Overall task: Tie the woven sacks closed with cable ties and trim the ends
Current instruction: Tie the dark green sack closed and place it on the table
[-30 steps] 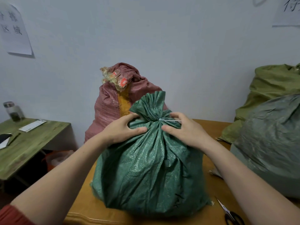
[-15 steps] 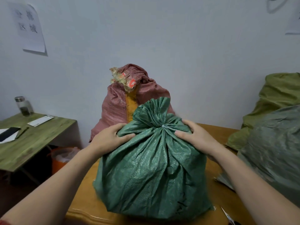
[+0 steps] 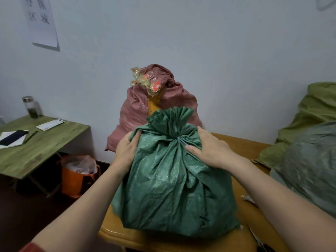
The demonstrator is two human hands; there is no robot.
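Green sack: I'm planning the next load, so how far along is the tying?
Done: a cable tie cinches the neck of the green sack. In hand: left hand grips its shoulder, right hand presses flat. Left: the pink sack behind gapes open; trimming unclear.

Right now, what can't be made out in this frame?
Head view only.
Cable tie: tiny pale band in the neck folds; tail trimmed or not, unclear.
Green sack contents: hidden by its fabric.
Left hand fingertips: behind a sack fold.
Wall paper writing: blurred, cut by top edge.
Grey sack: cut off by right edge.
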